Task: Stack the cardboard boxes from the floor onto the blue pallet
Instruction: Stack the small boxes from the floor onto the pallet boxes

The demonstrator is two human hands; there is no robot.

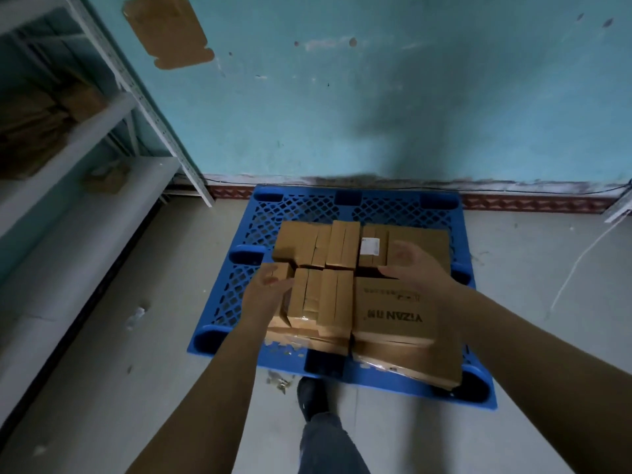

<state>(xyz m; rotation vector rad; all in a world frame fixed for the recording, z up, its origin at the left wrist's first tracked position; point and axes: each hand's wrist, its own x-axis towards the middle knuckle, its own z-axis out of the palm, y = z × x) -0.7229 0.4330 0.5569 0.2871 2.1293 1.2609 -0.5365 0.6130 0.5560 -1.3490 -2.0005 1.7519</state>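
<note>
A blue plastic pallet (239, 285) lies on the floor against the turquoise wall. Several brown cardboard boxes stand packed together on it, in more than one layer. A printed box (393, 313) sits at the front right, narrow boxes (321, 295) in the middle, a labelled box (372, 246) further back. My left hand (265, 292) rests against the left side of the front narrow boxes, fingers curled beside a small box (278, 271). Over the gap between the printed box and the back right box (424, 241) hovers my right hand (413, 268), fingers spread, holding nothing.
Metal shelving (102, 131) with cardboard on it stands at the left. My dark shoe (311, 398) and trouser leg are just in front of the pallet. A white cord (581, 261) hangs at the right. Scraps of tape litter the grey floor.
</note>
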